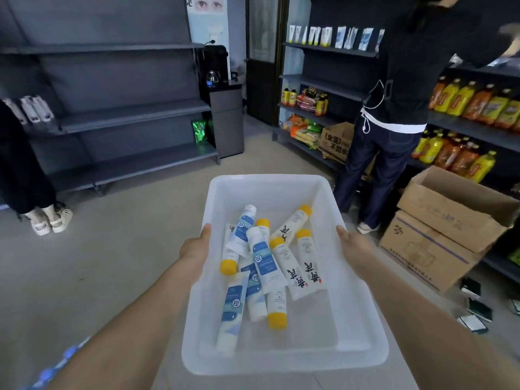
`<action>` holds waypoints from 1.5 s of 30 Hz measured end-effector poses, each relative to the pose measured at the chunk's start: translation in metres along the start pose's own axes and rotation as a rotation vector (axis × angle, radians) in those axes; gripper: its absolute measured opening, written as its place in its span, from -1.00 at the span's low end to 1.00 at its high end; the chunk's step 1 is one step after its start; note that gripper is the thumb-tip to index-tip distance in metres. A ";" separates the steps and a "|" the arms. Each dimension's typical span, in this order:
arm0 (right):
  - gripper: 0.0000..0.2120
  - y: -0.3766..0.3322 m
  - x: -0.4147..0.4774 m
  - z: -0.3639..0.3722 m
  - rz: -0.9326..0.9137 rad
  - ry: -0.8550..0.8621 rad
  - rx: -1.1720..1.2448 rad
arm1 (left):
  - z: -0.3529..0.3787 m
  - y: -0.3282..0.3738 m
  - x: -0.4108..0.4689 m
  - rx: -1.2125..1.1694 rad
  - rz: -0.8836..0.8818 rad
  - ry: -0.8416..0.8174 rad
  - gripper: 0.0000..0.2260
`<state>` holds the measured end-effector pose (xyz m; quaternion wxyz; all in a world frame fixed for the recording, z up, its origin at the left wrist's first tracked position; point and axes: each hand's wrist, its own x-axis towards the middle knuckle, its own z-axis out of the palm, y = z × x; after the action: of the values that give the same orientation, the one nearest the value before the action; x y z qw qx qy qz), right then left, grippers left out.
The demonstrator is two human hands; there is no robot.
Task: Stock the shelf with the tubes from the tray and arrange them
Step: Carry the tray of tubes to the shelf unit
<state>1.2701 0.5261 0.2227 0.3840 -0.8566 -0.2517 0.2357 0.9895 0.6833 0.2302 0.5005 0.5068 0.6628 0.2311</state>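
Left hand and right hand each grasp tray rim; six yellow-capped tubes, four blue-labelled tubes inside

A person stands at bottles; two cardboard boxes are stacked on the floor beside.

Both arms out front, hands gripping tray sides.

Left hand clamped on the left rim of the tray, thumb over the top edge, fingers hidden beneath. Right hand mirrors it on the right rim, thumb on top. Forearms bare, extended forward, converging from the lower corners; wrists roughly straight, level with each other.
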 end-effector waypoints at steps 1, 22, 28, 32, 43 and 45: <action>-0.49 -0.010 0.017 0.002 -0.002 -0.016 -0.009 | 0.005 0.010 0.015 -0.006 0.002 0.006 -0.37; -0.43 -0.218 0.337 0.128 0.080 0.074 -0.018 | 0.043 0.215 0.381 -0.026 0.004 -0.056 -0.34; -0.43 -0.279 0.416 0.158 0.072 0.112 -0.040 | 0.047 0.287 0.478 0.010 0.035 -0.087 -0.36; -0.44 -0.314 0.468 0.173 0.049 0.142 -0.041 | 0.059 0.325 0.539 0.000 0.037 -0.101 -0.39; -0.47 -0.379 0.667 0.229 0.084 0.156 -0.001 | 0.120 0.444 0.726 0.062 0.068 -0.130 -0.36; -0.51 -0.393 0.703 0.234 0.091 0.161 -0.018 | 0.131 0.468 0.761 0.064 0.097 -0.137 -0.37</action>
<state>1.5683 1.3099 0.2404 0.3839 -0.8868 -0.1828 0.1809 1.3249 1.5218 0.2332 0.5164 0.5686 0.6088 0.1985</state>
